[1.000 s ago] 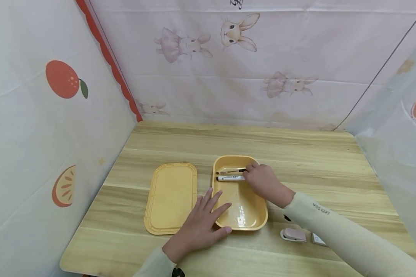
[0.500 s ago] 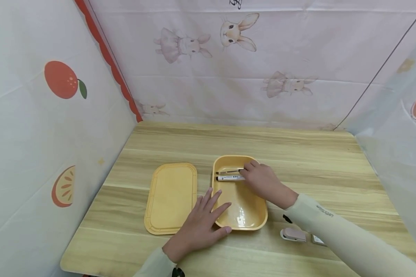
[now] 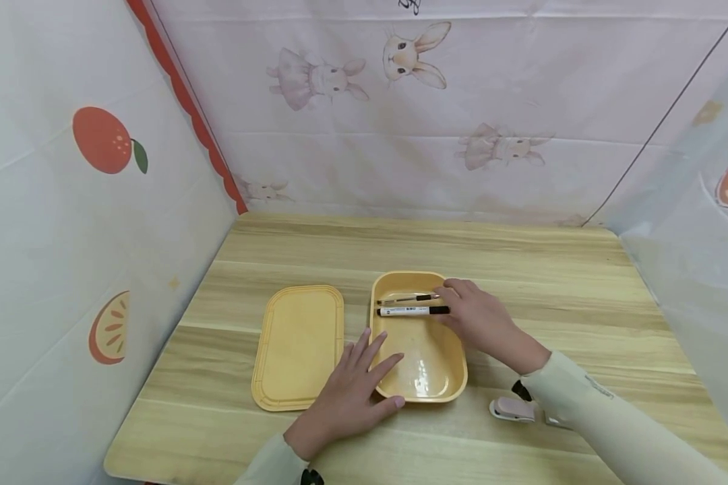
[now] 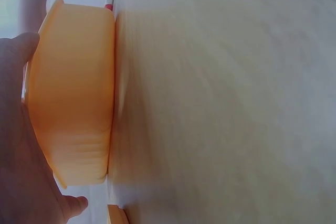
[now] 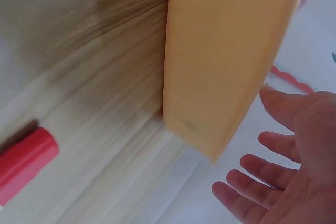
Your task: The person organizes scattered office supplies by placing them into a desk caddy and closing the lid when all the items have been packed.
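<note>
- Yellow box [image 3: 433, 347]: standing upright on the wood-grain table [image 3: 315, 246]; taken as the landmark for all places below.
- White marker [image 3: 406, 311]: lying inside the box, across its far half, black cap toward the box's right wall.
- Thin pen [image 3: 408, 299]: inside the box, just beyond the marker and roughly alongside it, dark end toward the right wall.
- Left hand [image 3: 352, 401]: at the box's near left corner, fingers straight and spread over the rim, grasping nothing.
- Right hand [image 3: 482, 320]: at the box's right rim, level with the dark end of the pen. The right wrist view shows its fingers loosely extended and parted, not closed round anything. Whether a fingertip touches the pen cannot be told.
- Yellow lid [image 3: 300, 347]: flat on the table, left of the box and apart from it; its near right edge is partly covered by the left hand.
- Pale pink stapler-like object [image 3: 512, 409]: on the table, right of the box's near end.
- Pale flat object [image 3: 556, 423]: farther right of the box, mostly hidden by the right sleeve [image 3: 619, 417].
- Red-ended cylinder [image 5: 29, 161]: on the table outside the box, seen only in part.
</note>
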`<state>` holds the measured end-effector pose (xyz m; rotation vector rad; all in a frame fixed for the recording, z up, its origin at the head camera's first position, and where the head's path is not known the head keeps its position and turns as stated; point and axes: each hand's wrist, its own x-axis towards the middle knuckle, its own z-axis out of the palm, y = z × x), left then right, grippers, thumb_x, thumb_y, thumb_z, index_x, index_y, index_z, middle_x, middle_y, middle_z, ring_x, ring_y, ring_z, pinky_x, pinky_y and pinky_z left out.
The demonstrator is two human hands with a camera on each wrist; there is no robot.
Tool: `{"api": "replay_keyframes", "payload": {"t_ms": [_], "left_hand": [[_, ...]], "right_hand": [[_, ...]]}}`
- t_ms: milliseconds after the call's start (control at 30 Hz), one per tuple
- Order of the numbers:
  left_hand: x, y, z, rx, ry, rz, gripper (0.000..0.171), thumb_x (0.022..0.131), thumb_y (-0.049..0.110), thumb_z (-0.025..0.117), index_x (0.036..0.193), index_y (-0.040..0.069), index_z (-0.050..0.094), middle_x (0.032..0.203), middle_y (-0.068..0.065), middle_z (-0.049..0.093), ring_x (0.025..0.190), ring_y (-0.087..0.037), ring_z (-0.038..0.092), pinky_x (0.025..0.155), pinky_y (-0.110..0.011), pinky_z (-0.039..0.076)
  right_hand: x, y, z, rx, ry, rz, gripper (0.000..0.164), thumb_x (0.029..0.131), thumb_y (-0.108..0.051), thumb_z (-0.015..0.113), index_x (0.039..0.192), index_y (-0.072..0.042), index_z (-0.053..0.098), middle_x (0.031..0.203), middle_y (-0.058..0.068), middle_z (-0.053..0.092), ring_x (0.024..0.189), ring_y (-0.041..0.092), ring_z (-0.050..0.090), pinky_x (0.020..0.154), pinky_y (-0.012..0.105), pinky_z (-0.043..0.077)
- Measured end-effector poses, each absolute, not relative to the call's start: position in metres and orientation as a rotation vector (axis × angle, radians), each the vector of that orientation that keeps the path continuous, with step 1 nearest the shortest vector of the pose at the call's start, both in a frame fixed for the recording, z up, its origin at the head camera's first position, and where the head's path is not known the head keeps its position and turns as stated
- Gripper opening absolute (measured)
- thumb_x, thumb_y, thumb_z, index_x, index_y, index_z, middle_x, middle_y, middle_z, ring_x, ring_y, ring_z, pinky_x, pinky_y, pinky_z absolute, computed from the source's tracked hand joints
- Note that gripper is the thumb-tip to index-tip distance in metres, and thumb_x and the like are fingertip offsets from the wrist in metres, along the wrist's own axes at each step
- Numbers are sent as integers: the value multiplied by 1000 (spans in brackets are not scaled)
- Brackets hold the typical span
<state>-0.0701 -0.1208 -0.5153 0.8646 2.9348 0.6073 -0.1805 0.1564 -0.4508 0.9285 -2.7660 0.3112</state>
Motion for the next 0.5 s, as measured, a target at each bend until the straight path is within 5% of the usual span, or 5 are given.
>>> {"api": "replay_keyframes", "payload": {"t_ms": [500], "left_hand": [[-69,-120,-512,863,2936,626,69,97,73,34,157,40,30,171,-4,11,158,-30,-4,120,-66,15]], "right_hand": [[-161,203,-443,717,-2961,494,62,94,-37,72,144,-6,52,144,19,52,133,40,49,93,59,52]]}}
